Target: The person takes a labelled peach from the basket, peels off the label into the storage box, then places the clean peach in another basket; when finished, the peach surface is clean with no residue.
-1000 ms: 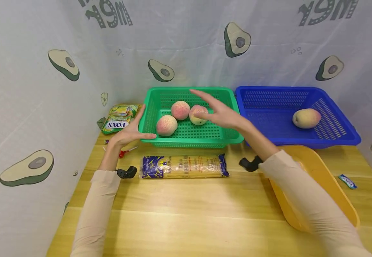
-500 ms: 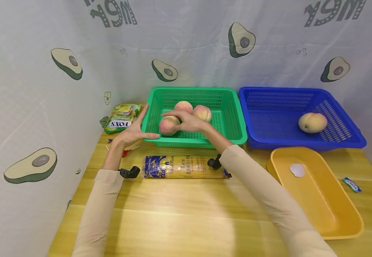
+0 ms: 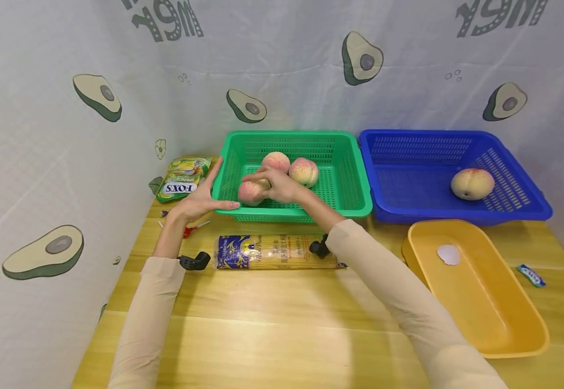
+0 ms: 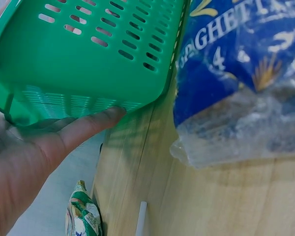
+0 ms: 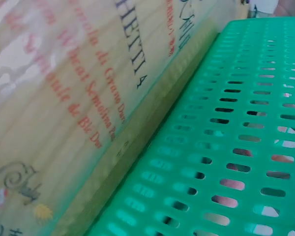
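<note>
In the head view my right hand reaches into the green basket and grips the front-left peach, thumb on its near side and fingers over its top. Two other peaches lie behind it: one at the back and another to the right. My left hand rests on the basket's left end with straight, spread fingers, the thumb along the front rim. The left wrist view shows a straight digit against the green wall. Basket mesh hides the right hand from its wrist camera.
A spaghetti pack lies just before the green basket. The blue basket at right holds one peach. A yellow tub stands nearer, beside a small wrapped candy. At left are a FOX'S bag and a red lollipop.
My right hand has come down and leftward from above the basket and taken hold of the front-left peach. The right-hand peach has rolled slightly. My left hand stays at the basket's end.
</note>
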A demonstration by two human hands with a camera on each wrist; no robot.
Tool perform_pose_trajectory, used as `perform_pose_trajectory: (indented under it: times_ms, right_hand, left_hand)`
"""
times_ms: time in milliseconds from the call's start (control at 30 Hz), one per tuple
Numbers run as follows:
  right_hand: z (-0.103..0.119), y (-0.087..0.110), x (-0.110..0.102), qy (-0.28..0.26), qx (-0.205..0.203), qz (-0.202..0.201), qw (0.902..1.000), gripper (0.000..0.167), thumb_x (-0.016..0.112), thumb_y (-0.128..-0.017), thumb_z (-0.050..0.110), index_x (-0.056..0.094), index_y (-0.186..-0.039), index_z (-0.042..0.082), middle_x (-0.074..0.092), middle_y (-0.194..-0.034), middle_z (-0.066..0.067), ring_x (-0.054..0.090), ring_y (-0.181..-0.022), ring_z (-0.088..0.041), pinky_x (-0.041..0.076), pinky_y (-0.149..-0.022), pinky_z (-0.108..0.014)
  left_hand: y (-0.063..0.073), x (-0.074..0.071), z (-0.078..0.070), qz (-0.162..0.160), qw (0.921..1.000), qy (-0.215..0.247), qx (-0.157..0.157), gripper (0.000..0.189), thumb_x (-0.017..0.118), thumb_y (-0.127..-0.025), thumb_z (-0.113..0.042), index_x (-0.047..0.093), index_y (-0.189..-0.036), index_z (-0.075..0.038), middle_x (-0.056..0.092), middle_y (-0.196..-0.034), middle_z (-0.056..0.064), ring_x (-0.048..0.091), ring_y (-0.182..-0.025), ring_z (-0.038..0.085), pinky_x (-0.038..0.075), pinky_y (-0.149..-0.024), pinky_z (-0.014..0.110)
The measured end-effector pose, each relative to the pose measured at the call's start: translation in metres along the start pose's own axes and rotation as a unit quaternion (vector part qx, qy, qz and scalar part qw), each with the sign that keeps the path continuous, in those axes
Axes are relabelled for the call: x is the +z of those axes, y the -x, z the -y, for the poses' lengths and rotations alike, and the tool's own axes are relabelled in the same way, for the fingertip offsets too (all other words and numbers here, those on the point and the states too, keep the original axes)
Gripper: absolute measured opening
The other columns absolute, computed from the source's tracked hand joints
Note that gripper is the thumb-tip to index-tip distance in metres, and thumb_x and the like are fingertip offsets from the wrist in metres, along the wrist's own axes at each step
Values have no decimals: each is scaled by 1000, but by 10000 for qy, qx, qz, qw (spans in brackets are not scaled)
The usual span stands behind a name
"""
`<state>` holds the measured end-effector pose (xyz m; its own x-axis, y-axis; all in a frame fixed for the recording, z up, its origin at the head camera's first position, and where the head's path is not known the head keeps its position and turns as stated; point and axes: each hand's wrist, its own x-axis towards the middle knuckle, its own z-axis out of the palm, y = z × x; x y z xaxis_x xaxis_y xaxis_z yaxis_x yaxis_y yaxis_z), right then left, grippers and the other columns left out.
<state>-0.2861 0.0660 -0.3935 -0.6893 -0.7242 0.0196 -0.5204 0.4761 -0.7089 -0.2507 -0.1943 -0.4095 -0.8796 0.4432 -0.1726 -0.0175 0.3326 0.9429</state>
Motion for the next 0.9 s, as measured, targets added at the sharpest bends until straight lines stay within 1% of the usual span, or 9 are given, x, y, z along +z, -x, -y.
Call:
perform_pose_trajectory:
  times_ms: [67,167,267,400,467,567,700,800,900]
  right_hand:
    - [2,4,-3,-68,-35,-106,9999,53,67,-96,-5,56,-147,3,56,-143,-21,50,-131,-33,49,-104,-44]
    - [7,12,-8,-169,-123,-248,9995,54,65,-96,-7,56,-148,4,57,-137,-21,51,-115,-32,46,-91,-42]
    - [15,22,-14,-300,-220,-386,9986,52,64,-97,-6,57,-148,4,57,-141,-21,48,-128,-35,48,-98,-45]
    - [29,38,-25,-474,-263,-639,9965,51,66,-97,-3,58,-146,4,52,-152,-18,35,-149,-38,46,-112,-53]
    - [40,50,-31,-425,-202,-779,9958,52,68,-97,-2,58,-147,6,50,-153,-18,41,-143,-36,49,-106,-53]
    - [56,74,-42,-442,-47,-812,9957,55,69,-97,2,57,-149,12,48,-153,-16,44,-136,-32,52,-104,-51]
    - [72,116,-50,-661,53,-432,9969,56,69,-98,4,57,-150,18,48,-149,-11,45,-132,-26,55,-105,-52]
    - [78,151,-46,-678,21,-126,9976,55,68,-98,4,58,-150,20,52,-143,-7,47,-125,-23,57,-98,-46]
    - [80,182,-33,-615,49,72,9981,52,69,-98,8,60,-147,23,56,-137,-5,50,-121,-20,56,-93,-38]
  left_hand:
    - [0,1,-1,22,10000,29,19,122,80,-88,-22,-14,-162,-47,-20,-174,-2,3,-162,40,17,-127,67]
    - [0,1,-1,12,10000,-2,-6,121,80,-89,-21,-13,-162,-48,-20,-173,-2,0,-162,39,17,-127,67]
    - [0,0,-1,-9,10000,-24,-43,122,80,-89,-20,-14,-161,-49,-21,-173,-2,0,-162,39,16,-127,68]
    - [0,0,-3,-33,9999,-109,-21,123,81,-88,-22,-14,-162,-48,-20,-174,-3,-5,-162,38,14,-127,69]
    - [1,0,-3,-39,9999,-128,7,123,81,-88,-22,-14,-162,-47,-20,-174,-3,-8,-162,36,12,-127,70]
    - [0,0,-3,-36,9999,-143,26,123,81,-88,-22,-13,-162,-47,-20,-173,-5,-11,-162,34,10,-127,70]
    - [0,2,-2,-41,9999,-88,-45,122,80,-88,-21,-13,-162,-50,-20,-173,-4,-10,-162,34,11,-127,68]
    - [1,3,-4,-39,9999,-3,-106,123,80,-88,-19,-13,-161,-50,-21,-173,-2,-6,-162,36,13,-128,67]
    - [3,2,-6,-24,9999,6,-118,123,79,-88,-18,-14,-161,-49,-22,-173,-2,-8,-162,36,13,-128,67]
